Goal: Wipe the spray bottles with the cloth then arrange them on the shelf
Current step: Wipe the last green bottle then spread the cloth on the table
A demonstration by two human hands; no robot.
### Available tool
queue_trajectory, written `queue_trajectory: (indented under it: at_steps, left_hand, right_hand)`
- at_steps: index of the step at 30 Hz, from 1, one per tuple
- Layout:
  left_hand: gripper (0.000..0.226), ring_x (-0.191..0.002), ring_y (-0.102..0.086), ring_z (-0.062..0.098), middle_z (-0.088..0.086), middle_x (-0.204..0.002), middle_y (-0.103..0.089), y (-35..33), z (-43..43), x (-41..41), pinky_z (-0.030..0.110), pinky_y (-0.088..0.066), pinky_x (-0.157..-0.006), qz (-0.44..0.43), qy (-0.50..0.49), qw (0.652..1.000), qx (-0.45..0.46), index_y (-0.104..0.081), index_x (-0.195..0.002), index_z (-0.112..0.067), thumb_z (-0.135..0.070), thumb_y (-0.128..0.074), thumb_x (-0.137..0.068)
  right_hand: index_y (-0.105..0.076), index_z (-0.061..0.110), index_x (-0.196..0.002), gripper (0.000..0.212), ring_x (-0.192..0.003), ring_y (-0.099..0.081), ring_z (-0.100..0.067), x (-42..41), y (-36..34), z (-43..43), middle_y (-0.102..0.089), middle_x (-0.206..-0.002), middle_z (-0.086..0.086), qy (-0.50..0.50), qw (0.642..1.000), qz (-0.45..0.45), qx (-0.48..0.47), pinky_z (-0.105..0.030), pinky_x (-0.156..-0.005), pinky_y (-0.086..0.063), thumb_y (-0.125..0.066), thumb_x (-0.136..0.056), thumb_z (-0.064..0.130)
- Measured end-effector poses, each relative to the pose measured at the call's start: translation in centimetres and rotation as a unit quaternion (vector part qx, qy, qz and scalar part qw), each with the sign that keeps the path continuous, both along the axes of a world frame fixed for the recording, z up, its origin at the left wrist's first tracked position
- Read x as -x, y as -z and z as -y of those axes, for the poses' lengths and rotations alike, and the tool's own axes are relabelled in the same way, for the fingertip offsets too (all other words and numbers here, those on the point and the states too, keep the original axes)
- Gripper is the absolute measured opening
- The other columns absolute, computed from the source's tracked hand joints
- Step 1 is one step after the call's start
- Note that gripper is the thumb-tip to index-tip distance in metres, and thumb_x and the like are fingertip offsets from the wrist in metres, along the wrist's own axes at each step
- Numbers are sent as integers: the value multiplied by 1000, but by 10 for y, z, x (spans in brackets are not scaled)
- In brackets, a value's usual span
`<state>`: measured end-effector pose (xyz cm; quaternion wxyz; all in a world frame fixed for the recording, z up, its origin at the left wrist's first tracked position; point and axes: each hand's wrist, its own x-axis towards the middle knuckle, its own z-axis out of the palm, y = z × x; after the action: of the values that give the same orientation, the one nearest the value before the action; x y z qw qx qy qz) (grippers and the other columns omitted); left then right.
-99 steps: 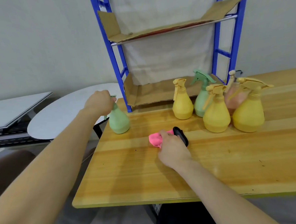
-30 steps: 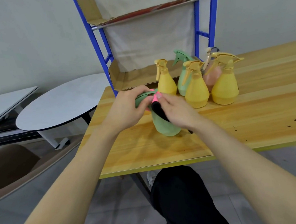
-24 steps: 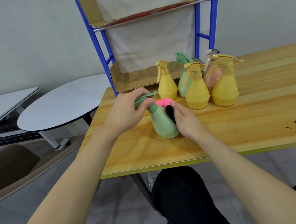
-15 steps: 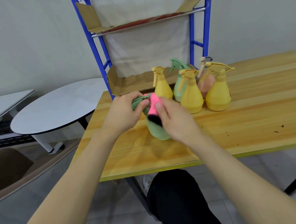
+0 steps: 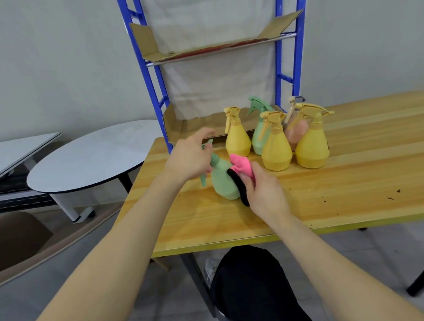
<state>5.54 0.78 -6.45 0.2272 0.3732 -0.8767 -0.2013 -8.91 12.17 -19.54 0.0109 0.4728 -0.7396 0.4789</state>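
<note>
Green bottle [image 5: 223, 182]: tilted on the bench [image 5: 332, 192], steadied at the neck by the left hand [image 5: 189, 159], its grip loosely curled.
Cloth [image 5: 241, 168]: pinched in the right hand [image 5: 265, 194], pressed to the body; full turns are advised.

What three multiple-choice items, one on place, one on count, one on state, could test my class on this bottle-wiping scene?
1. Where is the pink cloth?
A. on the shelf
B. against the held green bottle
C. on the floor

2. How many yellow bottles stand on the table?
A. one
B. three
C. five

3. How is the held green bottle?
A. upright
B. tilted
C. upside down

Answers: 1 B, the right hand presses it there; 2 B, three stand by the shelf; 3 B, the left hand holds its leaning top.
</note>
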Motion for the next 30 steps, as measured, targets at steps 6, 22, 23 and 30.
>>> queue_trajectory:
  at_steps: [6, 22, 23, 30]
  left_hand:
    - [35, -77, -81, 15, 5, -87, -82, -30, 1, 10, 23, -50, -57, 109, 14, 992, -60, -68, -123, -22, -11, -37, -110]
    - [33, -86, -69, 24, 3, -86, -72, -25, 41, 1, 41, -55, -69, 126, 1, 985, 122, -78, -105, -16, -47, -67, -104]
    - [28, -85, -72, 20, 1, -85, -76, -23, 42, 0, 41, -58, -74, 111, 2, 989, 98, -77, -101, -17, -44, -67, -104]
    - [19, -90, -74, 12, -7, -68, -77, -13, 41, -6, 39, -60, -88, 56, -35, 994, 82, -77, -89, -21, -34, -71, -102]
  right_hand:
    - [-55, 24, -126, 27, -90, -62, -19, -4, -7, -2, -62, -103, 4, -14, 997, -20, -70, -36, -69, -45, -39, -114, 41]
    - [-56, 20, -122, 28, -89, -65, -25, -5, -2, 13, -65, -98, 1, 31, 998, 40, -41, -37, -66, -41, -38, -115, 39]
    - [-57, 19, -121, 27, -89, -65, -26, -7, -6, 15, -65, -96, 1, 41, 997, 53, -23, -37, -67, -41, -39, -115, 38]
    - [-47, 12, -149, 48, -114, -63, -25, -55, -33, 53, -66, -126, -4, -13, 1000, -14, 8, -44, -93, -53, -35, -114, 43]
